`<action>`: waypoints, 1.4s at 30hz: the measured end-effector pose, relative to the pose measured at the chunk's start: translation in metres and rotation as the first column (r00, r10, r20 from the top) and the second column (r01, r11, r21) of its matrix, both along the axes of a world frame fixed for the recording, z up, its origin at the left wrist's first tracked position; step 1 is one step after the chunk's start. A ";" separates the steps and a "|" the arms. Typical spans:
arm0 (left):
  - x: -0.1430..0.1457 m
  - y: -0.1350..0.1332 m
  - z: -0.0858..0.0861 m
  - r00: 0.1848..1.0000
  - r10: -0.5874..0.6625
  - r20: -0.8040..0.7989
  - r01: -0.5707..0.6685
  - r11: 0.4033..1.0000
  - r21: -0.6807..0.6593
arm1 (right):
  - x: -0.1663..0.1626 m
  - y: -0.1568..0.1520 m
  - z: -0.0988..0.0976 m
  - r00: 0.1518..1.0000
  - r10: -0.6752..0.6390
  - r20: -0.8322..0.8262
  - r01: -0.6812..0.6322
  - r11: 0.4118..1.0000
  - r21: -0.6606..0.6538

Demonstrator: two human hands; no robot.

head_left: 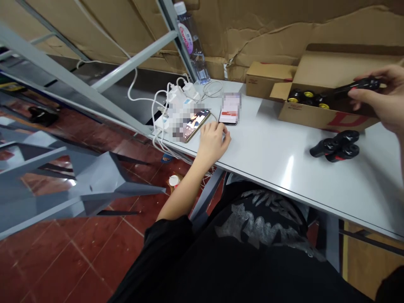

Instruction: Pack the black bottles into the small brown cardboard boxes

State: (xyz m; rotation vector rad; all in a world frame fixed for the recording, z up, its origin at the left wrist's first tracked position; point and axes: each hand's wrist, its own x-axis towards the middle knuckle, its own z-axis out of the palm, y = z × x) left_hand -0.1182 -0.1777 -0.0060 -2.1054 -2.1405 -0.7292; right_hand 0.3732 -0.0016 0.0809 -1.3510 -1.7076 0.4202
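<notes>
My left hand (213, 141) rests on the white table top, holding nothing, its fingers slightly bent and apart. Its fingertips lie between a lit phone (198, 124) with a gold edge and a second lit phone (229, 110). At the right, my right hand (383, 90) grips a black flashlight-shaped object (356, 87), tilted over an open cardboard box (303, 115). Inside the box are several black pieces with yellow rings (308, 96). In front of it, three black flashlight-shaped objects (336, 147) lie close together on the table, with red bands showing.
White chargers and cables (176, 97) crowd the table's left end beside a tall water bottle (194, 46). A smaller cardboard box (268, 80) stands behind. Grey metal frame bars (135, 63) rise at the left. Grey stools (85, 185) stand on the red tiled floor.
</notes>
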 end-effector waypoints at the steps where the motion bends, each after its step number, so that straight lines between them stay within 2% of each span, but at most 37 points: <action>1: 0.001 0.002 0.001 0.999 -0.032 -0.002 0.032 0.999 -0.011 | -0.007 -0.005 0.004 0.996 0.039 -0.080 -0.039 0.999 0.008; 5: 0.014 0.013 0.001 0.978 -0.209 0.003 0.209 0.976 -0.062 | -0.031 -0.014 0.015 0.986 -0.059 -0.159 0.046 0.996 -0.080; 7: 0.023 0.017 0.004 0.949 -0.316 0.003 0.315 0.946 -0.076 | -0.035 -0.015 0.017 0.990 -0.037 -0.136 0.026 0.996 -0.085; 9: 0.032 0.024 0.013 0.905 -0.426 -0.015 0.424 0.903 -0.064 | -0.035 -0.018 0.018 0.995 -0.005 -0.102 -0.004 0.996 -0.090; 11: 0.041 0.037 0.030 0.858 -0.511 -0.052 0.510 0.860 -0.026 | -0.035 -0.021 0.019 0.998 0.028 -0.055 -0.033 0.994 -0.102; 13: 0.052 0.061 0.051 0.835 -0.545 -0.075 0.549 0.835 0.038 | -0.034 -0.026 0.021 0.998 0.054 0.028 -0.051 0.993 -0.102; 15: 0.066 0.094 0.067 0.834 -0.551 -0.031 0.550 0.824 0.138 | -0.033 -0.029 0.023 0.988 0.038 0.149 -0.026 0.996 -0.081; 17: 0.080 0.128 0.072 0.835 -0.545 0.081 0.512 0.822 0.247 | -0.032 -0.031 0.025 0.968 -0.001 0.251 0.019 0.997 -0.068; 19: 0.091 0.154 0.063 0.803 -0.557 0.211 0.481 0.815 0.322 | -0.031 -0.032 0.023 0.956 -0.040 0.291 0.065 0.995 -0.075; 21: 0.097 0.165 0.045 0.750 -0.585 0.307 0.470 0.799 0.374 | -0.030 -0.031 0.020 0.953 -0.048 0.301 0.081 0.992 -0.099; 23: 0.098 0.164 0.026 0.719 -0.617 0.321 0.499 0.779 0.379 | -0.030 -0.028 0.016 0.950 -0.065 0.307 0.100 0.990 -0.101; 26: 0.098 0.156 0.009 0.753 -0.557 0.351 0.474 0.828 0.298 | -0.029 -0.022 0.013 0.928 -0.070 0.365 0.111 0.990 -0.091; 28: 0.099 0.153 0.008 0.758 -0.535 0.373 0.467 0.844 0.262 | -0.028 -0.019 0.014 0.906 -0.040 0.421 0.088 0.992 -0.095; 30: 0.101 0.153 0.011 0.742 -0.551 0.382 0.490 0.835 0.251 | -0.026 -0.019 0.016 0.896 -0.006 0.444 0.057 0.993 -0.102; 36: 0.104 0.150 0.017 0.722 -0.548 0.422 0.518 0.833 0.195 | -0.022 -0.017 0.016 0.906 0.051 0.421 -0.008 0.994 -0.105; 42: 0.103 0.152 0.013 0.709 -0.582 0.398 0.530 0.812 0.243 | -0.019 -0.004 0.007 0.906 0.115 0.407 -0.099 0.993 -0.061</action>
